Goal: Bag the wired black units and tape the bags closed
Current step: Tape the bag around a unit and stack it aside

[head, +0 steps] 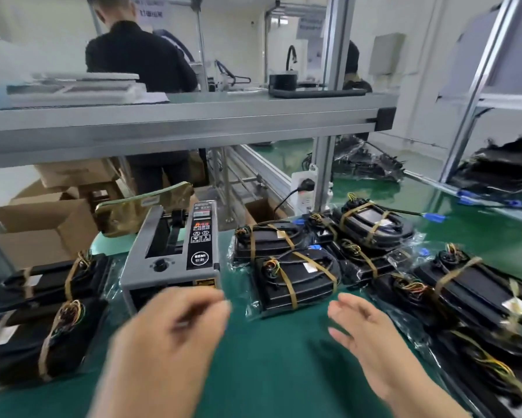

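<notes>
Presently, the wired black units [296, 276] lie bagged and strapped with brown tape [289, 286] on the green surface [268, 363]. One stack [42, 327] sits near left and the rest at centre and right, evidently set aside as finished. The tape dispenser [175, 251] stands centre-left, within reach. The left hand [169, 336], blurred, and the right hand [371, 336] hover over the bare near patch, fingers [344, 303] loosely spread and holding nothing. The piles on both flanks narrow the working room.

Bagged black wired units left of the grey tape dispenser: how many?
2: far bagged unit beside the grey tape dispenser; near bagged unit just in front of it. Others may lie off-frame left.
</notes>
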`<state>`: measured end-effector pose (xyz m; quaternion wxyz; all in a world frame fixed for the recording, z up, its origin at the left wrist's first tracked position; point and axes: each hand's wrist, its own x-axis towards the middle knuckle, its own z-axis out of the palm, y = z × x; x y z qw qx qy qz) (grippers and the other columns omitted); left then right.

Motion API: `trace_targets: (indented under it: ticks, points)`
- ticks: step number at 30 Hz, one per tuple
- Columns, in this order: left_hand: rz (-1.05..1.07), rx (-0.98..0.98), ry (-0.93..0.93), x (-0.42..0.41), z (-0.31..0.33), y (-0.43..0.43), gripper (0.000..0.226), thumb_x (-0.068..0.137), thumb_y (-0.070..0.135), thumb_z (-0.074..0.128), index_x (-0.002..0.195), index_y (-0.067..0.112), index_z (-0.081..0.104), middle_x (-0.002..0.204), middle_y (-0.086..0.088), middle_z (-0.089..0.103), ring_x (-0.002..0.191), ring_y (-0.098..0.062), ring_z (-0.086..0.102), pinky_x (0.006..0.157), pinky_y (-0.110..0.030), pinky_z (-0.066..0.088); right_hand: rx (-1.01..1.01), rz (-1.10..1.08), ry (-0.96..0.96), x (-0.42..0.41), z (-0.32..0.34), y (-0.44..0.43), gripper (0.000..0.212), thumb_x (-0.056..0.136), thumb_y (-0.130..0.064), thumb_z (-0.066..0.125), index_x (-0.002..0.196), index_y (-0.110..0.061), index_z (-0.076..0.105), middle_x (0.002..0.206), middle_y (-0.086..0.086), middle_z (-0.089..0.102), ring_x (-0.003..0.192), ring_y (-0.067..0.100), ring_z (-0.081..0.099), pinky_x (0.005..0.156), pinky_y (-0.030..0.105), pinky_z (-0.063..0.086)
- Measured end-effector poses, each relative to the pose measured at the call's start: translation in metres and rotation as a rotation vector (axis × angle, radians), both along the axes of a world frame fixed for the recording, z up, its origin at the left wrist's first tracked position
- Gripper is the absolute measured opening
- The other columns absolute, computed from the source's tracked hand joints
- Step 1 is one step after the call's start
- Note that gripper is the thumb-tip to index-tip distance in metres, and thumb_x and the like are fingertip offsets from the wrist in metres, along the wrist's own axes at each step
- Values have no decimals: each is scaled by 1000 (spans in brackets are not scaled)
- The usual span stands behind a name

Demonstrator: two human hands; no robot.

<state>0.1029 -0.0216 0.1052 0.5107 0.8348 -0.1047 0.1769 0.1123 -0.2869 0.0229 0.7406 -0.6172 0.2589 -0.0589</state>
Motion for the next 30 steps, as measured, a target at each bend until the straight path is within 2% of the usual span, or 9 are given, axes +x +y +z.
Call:
trace_targets:
  ticks: [4, 6, 11, 16, 18, 21, 24, 28, 30]
  points:
    - [-145, -47, 335, 50, -20, -96, 31, 88, 46, 62, 119, 40, 63, 117, 23, 63, 99, 11, 57, 80, -8, 39, 154, -35, 16, 25, 3, -10, 74, 91, -19, 70, 151, -5, 29, 154, 8, 36, 131, 21, 46, 116, 46, 36]
    - [-85, -79, 445, 85, -29, -119, 52, 95, 42, 57, 142, 23, 47, 138, 8, 53, 116, -7, 53, 93, -21, 37, 251, -90, 11, 40, 5, -17, 65, 91, -19, 70, 144, 1, 38, 155, 11, 34, 141, 24, 37, 116, 46, 34]
    - [126, -181, 655, 139, -52, -151, 73, 97, 39, 53, 155, 10, 19, 159, -12, 22, 141, -33, 33, 116, -46, 31, 303, -193, 48, 72, 10, -25, 56, 90, -20, 72, 137, -2, 46, 149, 13, 42, 137, 29, 41, 115, 46, 34]
    - [251, -359, 813, 156, -57, -155, 74, 93, 45, 56, 151, 8, 29, 149, -15, 41, 131, -36, 46, 108, -47, 41, 323, -264, 100, 89, 4, -21, 55, 89, -26, 71, 135, -7, 47, 116, 10, 55, 106, 26, 55, 91, 42, 47]
    - [223, -406, 850, 158, -57, -156, 69, 93, 44, 57, 146, 6, 37, 142, -15, 49, 124, -35, 50, 105, -45, 43, 340, -278, 94, 93, 4, -18, 58, 88, -25, 73, 135, -7, 45, 120, 9, 54, 101, 26, 52, 81, 41, 44]
    - [183, -428, 860, 151, -53, -155, 42, 94, 36, 56, 123, 5, 55, 107, -10, 60, 96, -28, 53, 88, -38, 44, 357, -281, 89, 95, 2, -16, 67, 83, -22, 78, 138, -7, 42, 134, 11, 52, 112, 28, 52, 93, 45, 44]
    - [166, -449, 862, 138, -48, -151, 25, 89, 29, 58, 102, 8, 58, 96, -11, 61, 93, -31, 58, 95, -45, 50, 371, -231, 76, 92, -1, -18, 65, 79, -17, 82, 135, -5, 51, 132, 13, 57, 117, 30, 56, 97, 42, 47]
    - [128, -550, 872, 110, -44, -142, 30, 80, 29, 64, 99, 5, 63, 108, -22, 69, 100, -37, 65, 91, -49, 54, 472, -125, -24, 72, 5, -22, 42, 79, -4, 78, 119, -4, 63, 93, 15, 77, 73, 24, 75, 52, 27, 56]
    - [98, -611, 819, 89, -45, -137, 23, 82, 29, 64, 93, 10, 66, 98, -18, 73, 82, -28, 69, 65, -33, 58, 519, -91, -113, 52, 12, -20, 35, 80, -5, 76, 111, -11, 63, 84, 11, 78, 62, 20, 74, 46, 28, 55]
